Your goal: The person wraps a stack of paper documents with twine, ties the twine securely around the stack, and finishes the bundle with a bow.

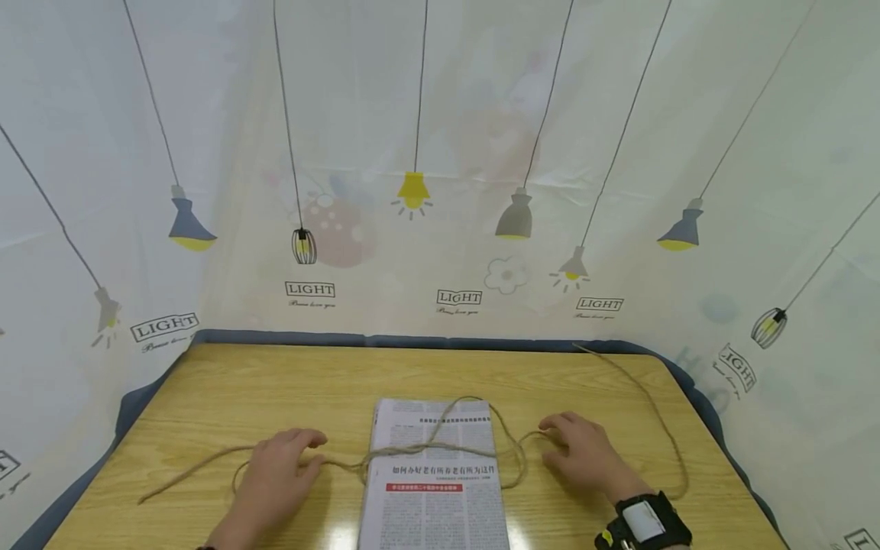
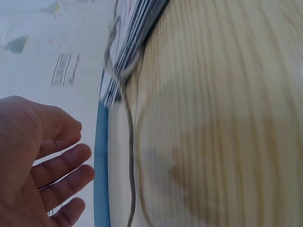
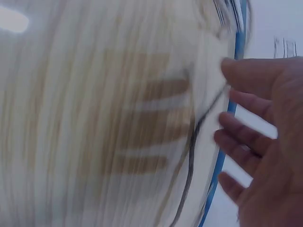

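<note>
A folded stack of newspapers lies at the table's front centre, also seen edge-on as a newspaper stack in the left wrist view. Brown jute twine runs across it in loose loops and trails off to both sides. My left hand hovers left of the stack with relaxed fingers, its fingertips right by the twine. The left wrist view shows that hand spread, apart from the twine. My right hand rests right of the stack, fingers spread, beside the twine.
The wooden table has a blue padded edge. A white curtain printed with lamps closes in the back and both sides. One twine end trails to the far right corner. A black strap with a device sits on my right wrist.
</note>
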The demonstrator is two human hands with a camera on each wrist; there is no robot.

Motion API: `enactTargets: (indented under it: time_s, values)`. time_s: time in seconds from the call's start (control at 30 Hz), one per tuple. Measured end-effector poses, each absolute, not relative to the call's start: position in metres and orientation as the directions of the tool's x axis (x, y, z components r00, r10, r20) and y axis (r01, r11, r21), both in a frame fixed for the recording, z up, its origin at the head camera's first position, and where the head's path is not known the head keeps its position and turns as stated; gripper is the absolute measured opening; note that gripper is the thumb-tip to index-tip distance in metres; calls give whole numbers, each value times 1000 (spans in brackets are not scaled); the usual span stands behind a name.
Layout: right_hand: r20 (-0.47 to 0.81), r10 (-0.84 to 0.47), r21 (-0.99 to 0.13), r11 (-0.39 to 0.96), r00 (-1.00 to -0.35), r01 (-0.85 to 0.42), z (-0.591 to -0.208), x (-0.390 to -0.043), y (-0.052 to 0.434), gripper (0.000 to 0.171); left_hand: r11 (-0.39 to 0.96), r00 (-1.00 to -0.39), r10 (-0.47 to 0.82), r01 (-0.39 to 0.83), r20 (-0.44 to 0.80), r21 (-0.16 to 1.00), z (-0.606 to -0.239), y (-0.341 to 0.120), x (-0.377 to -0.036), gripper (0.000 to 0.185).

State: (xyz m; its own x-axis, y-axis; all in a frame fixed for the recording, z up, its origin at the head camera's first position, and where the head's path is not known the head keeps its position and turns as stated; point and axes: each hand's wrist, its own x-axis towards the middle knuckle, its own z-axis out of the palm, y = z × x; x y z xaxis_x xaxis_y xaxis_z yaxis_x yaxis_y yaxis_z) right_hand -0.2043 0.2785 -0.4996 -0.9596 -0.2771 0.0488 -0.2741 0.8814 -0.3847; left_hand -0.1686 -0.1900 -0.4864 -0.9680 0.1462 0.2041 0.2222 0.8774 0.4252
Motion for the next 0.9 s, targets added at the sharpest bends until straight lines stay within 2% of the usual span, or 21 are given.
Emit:
enactTargets:
  time_s: [0.2, 0.4, 0.5, 0.67, 0.9]
  values:
    - [164, -395, -393, 814, -904, -427, -497, -203, 231, 21, 864, -974, 200, 228, 110, 449, -495, -157, -179, 13]
    - [184, -467, -278, 819, -865, -502, -496, -201, 190, 13, 873, -958, 263, 286, 112, 396, -500, -146, -180, 21]
    - [183, -474, -248, 826, -861, -507, -496, -200, 179, 12, 868, -950, 287, 313, 123, 387, -503, -142, -181, 21]
    - [180, -485, -264, 815, -856, -517, -497, -200, 170, 14, 860, -943, 296, 331, 149, 387, -503, -138, -183, 22]
    - [108, -467, -289, 830, -878, -477, -497, -200, 170, 15, 829, -965, 257, 246, 48, 503, -496, -132, -184, 8]
